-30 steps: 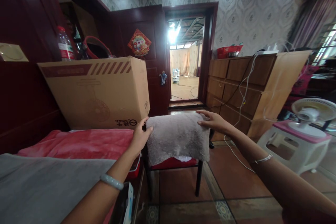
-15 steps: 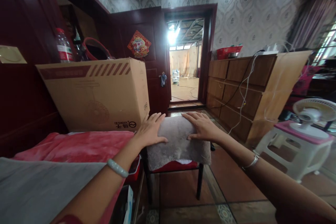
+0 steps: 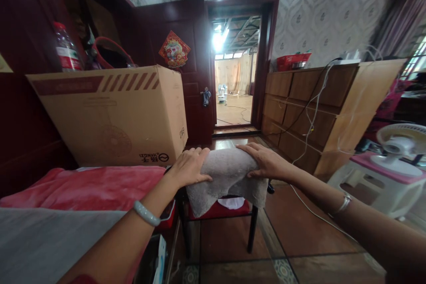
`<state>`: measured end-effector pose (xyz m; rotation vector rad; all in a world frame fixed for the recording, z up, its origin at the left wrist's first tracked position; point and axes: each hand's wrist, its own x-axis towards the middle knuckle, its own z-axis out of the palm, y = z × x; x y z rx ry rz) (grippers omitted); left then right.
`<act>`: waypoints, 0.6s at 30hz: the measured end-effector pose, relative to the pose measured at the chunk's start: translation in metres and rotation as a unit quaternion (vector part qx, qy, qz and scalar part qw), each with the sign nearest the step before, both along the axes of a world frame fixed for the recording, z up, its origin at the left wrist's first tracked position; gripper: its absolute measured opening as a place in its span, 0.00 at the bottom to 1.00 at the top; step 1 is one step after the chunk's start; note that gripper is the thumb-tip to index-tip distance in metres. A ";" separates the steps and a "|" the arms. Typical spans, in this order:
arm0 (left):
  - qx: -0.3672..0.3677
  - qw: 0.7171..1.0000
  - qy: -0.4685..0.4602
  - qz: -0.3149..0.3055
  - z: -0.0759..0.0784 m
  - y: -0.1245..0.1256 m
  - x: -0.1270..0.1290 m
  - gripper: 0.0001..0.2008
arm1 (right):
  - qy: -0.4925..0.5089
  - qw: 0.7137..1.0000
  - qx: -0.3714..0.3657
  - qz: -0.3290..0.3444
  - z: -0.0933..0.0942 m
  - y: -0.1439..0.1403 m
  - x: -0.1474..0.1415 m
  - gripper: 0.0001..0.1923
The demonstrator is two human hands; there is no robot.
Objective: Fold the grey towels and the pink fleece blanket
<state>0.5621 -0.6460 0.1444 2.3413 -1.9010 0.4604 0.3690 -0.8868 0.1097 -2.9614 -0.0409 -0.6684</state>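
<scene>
A grey plush cloth (image 3: pixel 226 171) is draped over the top of a black-legged chair (image 3: pixel 253 230) with a red seat. Its lower edge hangs unevenly, raised toward the middle right. My left hand (image 3: pixel 190 166) grips the cloth's upper left part, thumb on the near face and fingers over the top. On the upper right, my right hand (image 3: pixel 266 162) holds it the same way, fingertips pointing inward. The far side of the cloth is hidden. Below it, a white piece (image 3: pixel 231 203) shows on the red seat.
Left of the chair lie a pink blanket (image 3: pixel 89 186) and a grey one (image 3: pixel 49 239). A big cardboard box (image 3: pixel 109 120) stands behind them. On the right are wooden drawers (image 3: pixel 309 111), a loose cable (image 3: pixel 316 213) and a fan (image 3: pixel 396 151) on a plastic stool (image 3: pixel 379 166).
The cloth's lower edge has risen at the middle right, baring more of the white piece and red seat. My right hand has shifted slightly right. The view has turned a little.
</scene>
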 end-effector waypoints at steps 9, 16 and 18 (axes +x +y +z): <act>0.025 0.999 -0.035 -0.002 0.002 -0.002 0.003 0.34 | -0.023 0.999 -0.033 0.030 -0.003 -0.006 -0.001 0.46; 0.011 0.998 -0.041 -0.048 0.003 0.018 0.011 0.47 | -0.022 0.998 -0.053 0.022 -0.006 -0.002 -0.014 0.54; 0.000 0.998 -0.041 -0.043 -0.001 0.027 0.016 0.51 | -0.028 0.997 -0.068 0.015 -0.007 0.000 -0.018 0.56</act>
